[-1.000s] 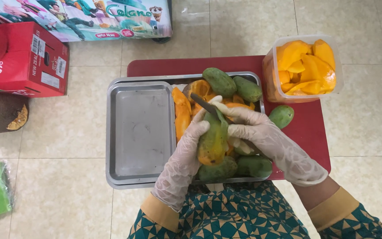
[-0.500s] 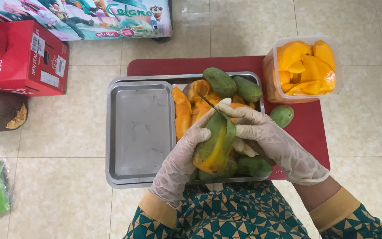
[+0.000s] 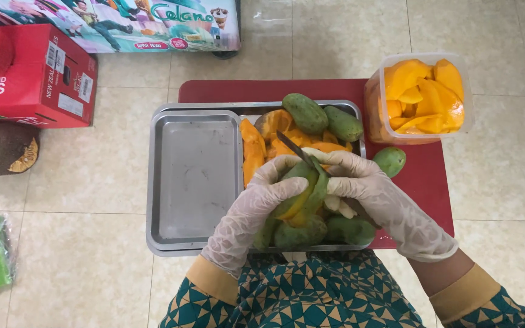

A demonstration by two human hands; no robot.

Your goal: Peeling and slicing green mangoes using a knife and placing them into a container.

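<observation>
Currently the left hand [image 3: 251, 212] has its gloved fingers clamped around a green mango [image 3: 299, 193], held just above the near edge of the metal tray [image 3: 192, 176]. Right hand [image 3: 375, 197] has fingers closed on a knife [image 3: 295, 147]; handle is hidden in the palm, the dark blade sticks out past the fruit's far end, edge against the skin. A strip of green peel is lifted along the right side, orange flesh showing under it. Judgement: fruit looks ripe, so soft under pressure and slick wherever the skin is off, more so with thin plastic gloves. Best hold is on the remaining unpeeled skin, cupped from the left and below, fingers kept out of the blade line. Squeeze too hard and the flesh will bruise or slip. Weight looks moderate, one hand copes. Around it: whole green mangoes [image 3: 306, 113] and orange peeled pieces [image 3: 251, 149] piled in the right part of the tray, left part holds a smaller tray. One loose mango [image 3: 389, 161] sits on the red board [image 3: 429, 182], just beside the tray. Clear tub of cut mango slices [image 3: 419, 97] at the board's far right corner. Everything rests on a tiled floor [image 3: 80, 182]; a red cardboard box [image 3: 31, 76] lies well apart to the left.
</observation>
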